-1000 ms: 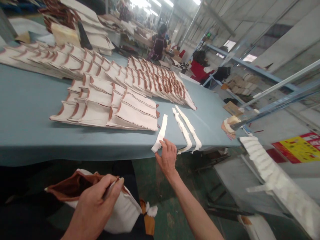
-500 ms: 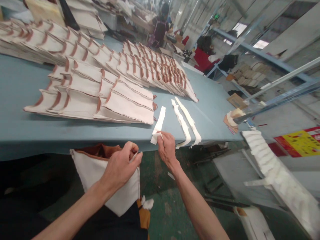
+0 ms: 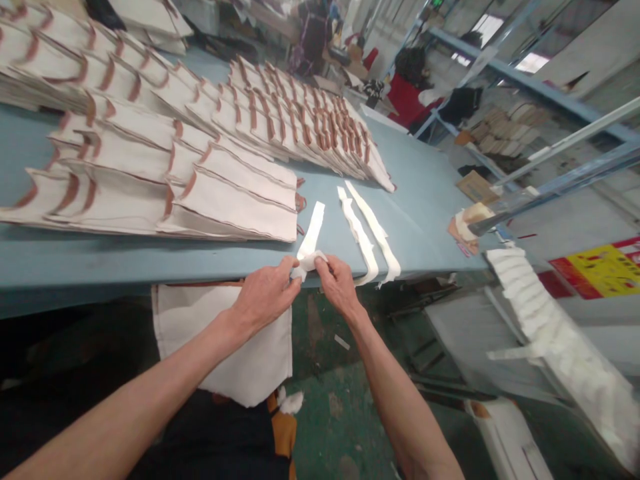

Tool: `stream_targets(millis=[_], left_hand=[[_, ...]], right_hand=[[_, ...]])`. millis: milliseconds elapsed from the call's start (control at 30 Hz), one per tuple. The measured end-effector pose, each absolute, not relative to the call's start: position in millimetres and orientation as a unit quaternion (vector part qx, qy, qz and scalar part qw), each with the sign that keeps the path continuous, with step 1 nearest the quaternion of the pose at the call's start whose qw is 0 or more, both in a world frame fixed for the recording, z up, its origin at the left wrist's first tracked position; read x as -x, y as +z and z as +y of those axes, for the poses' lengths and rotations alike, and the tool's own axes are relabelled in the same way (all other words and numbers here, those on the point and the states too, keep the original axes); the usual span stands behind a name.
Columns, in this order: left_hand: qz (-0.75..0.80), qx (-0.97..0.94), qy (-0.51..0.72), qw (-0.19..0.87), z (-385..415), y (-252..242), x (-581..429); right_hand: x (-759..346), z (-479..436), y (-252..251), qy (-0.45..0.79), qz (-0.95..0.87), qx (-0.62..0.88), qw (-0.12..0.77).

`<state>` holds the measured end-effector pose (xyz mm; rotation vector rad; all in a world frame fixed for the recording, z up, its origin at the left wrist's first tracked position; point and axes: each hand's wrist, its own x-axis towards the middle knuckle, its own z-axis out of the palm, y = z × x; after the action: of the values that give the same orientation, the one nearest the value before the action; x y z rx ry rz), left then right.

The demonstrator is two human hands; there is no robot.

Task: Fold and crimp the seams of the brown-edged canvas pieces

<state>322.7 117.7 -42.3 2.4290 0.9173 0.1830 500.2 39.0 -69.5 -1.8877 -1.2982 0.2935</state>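
Observation:
At the table's front edge, my left hand point(image 3: 267, 291) and my right hand point(image 3: 339, 283) are close together, thumbs and fingers pinched on a short white strip point(image 3: 314, 259), which bends between them. Under it, a longer white strip point(image 3: 314, 223) lies on the table, pointing away from me. Below my left forearm a white fabric pouch point(image 3: 250, 363) hangs against the table edge, resting near my lap. Its brown-lined opening is mostly hidden, and no fingers grip it.
Two long cream strips point(image 3: 370, 233) lie to the right on the blue table point(image 3: 425, 200). Overlapping rows of white, brown-edged fabric pieces point(image 3: 240, 200) cover the left and back. A white-covered slanted board point(image 3: 560, 340) stands at the right, beside a metal frame point(image 3: 565, 123).
My left hand has moved right and up, away from the pouch, to meet my right hand at the short strip. The pouch now hangs flatter, its opening less visible. The view has shifted slightly.

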Motion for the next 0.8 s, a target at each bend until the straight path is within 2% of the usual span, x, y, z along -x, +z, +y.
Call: stream_targets(millis=[367,800], left_hand=[[0.320,-0.926,-0.003,0.199,116.5,-38.7,-333.5],[0.340,-0.909,0.031,0.239,118.4,-55.0,-318.6]], right_hand=[[-511.3,46.1,-64.0,0.214,-0.496,0.733,0.414],[-522.4,33.4,-54.8,0.241,-0.548,0.696,0.396]])
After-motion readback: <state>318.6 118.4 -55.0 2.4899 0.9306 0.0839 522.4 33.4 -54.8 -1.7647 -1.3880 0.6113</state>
